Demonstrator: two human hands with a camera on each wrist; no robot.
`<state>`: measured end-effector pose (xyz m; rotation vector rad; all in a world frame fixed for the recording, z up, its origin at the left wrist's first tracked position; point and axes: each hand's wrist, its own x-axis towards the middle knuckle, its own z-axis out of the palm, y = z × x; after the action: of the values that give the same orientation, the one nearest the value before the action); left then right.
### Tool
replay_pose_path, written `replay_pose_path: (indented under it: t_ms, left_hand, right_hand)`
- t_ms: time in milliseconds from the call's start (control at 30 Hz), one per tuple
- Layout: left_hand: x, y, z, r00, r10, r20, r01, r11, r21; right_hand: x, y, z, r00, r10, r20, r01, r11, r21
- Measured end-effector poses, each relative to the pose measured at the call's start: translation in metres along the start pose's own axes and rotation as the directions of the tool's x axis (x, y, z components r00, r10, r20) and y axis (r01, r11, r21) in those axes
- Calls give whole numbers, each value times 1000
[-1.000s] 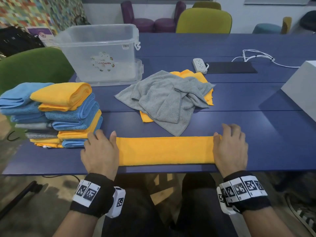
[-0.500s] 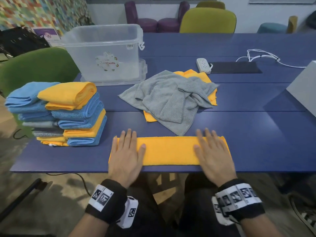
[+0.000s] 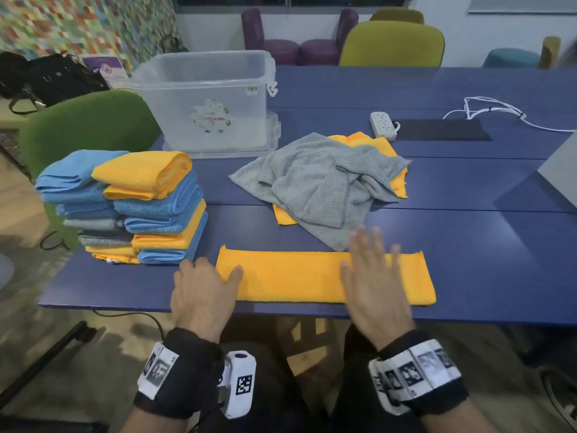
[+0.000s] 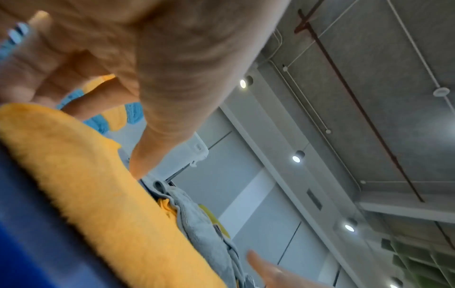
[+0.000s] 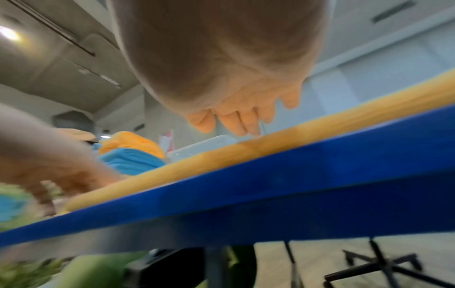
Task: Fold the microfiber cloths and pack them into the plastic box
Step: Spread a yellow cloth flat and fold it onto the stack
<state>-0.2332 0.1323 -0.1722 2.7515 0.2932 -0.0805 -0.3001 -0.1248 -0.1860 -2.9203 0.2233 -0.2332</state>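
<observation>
- You're seated at the blue counter (image 3: 452, 245), and it takes up most of the scene.
- Far left on it sits the clear plastic box (image 3: 212, 101), upright, no lid on, and no cloth shows through its walls.
- Near the left edge stands your stack of folded cloths (image 3: 131, 207), blue, yellow and grey in two piles side by side, with a yellow one on top.
- Mid-counter lies a crumpled grey cloth (image 3: 321, 185), draped over a yellow cloth (image 3: 374, 142) that peeks out behind and below it.
- Right in front of you, along the near edge, is the long yellow cloth (image 3: 290, 276), folded into a flat narrow strip running left to right.
- Your right hand (image 3: 371, 282) is over the strip right of its middle, fingers straight and spread; it's motion-blurred, and the wrist view shows the fingertips (image 5: 253, 130) down by the cloth.
- Your left hand (image 3: 203, 295) is at the strip's left end, thumb lying on the cloth, fingers bent at the edge; whether they pinch it, you can't tell from here.
- A white power strip (image 3: 382, 125) lies behind the grey cloth.
</observation>
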Motion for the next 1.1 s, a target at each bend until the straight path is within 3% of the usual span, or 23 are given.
replay_pose_path:
  t_ms: [67, 133, 300, 433, 633, 767, 867, 967, 1033, 1100]
  left_hand:
    - [4, 4, -2, 998, -46, 50, 45, 999, 21]
    - [11, 8, -1, 992, -90, 87, 89, 996, 21]
    - [19, 10, 0, 983, -138, 124, 138, 990, 4]
    - [30, 3, -2, 975, -124, 184, 162, 965, -208]
    - [31, -10, -20, 931, -21, 365, 261, 736, -624]
    - [14, 13, -38, 933, 157, 323, 178, 579, -796]
    - [0, 42, -33, 939, 243, 243, 59, 584, -810]
    - [-7, 67, -19, 950, 255, 183, -28, 650, -760]
    - [-12, 80, -11, 958, 253, 134, -90, 713, -696]
    - [-19, 91, -3, 958, 270, 101, -148, 761, -632]
  right_hand:
    - [1, -38, 13, 981, -169, 92, 164, 985, 61]
    - [5, -63, 31, 961, -244, 131, 235, 969, 82]
    - [5, -75, 58, 963, -236, 128, 229, 971, 68]
    - [5, -75, 59, 965, -238, 109, 230, 970, 81]
    - [5, -75, 57, 968, -232, 93, 223, 970, 96]
    - [5, -76, 55, 965, -244, 101, 234, 967, 104]
    - [11, -74, 48, 950, -264, 169, 242, 960, 138]
    - [20, -63, 30, 932, -274, 236, 164, 902, 400]
    - [21, -49, 17, 977, -145, 155, 27, 811, 584]
    - [15, -26, 11, 999, 52, -8, -39, 824, 566]
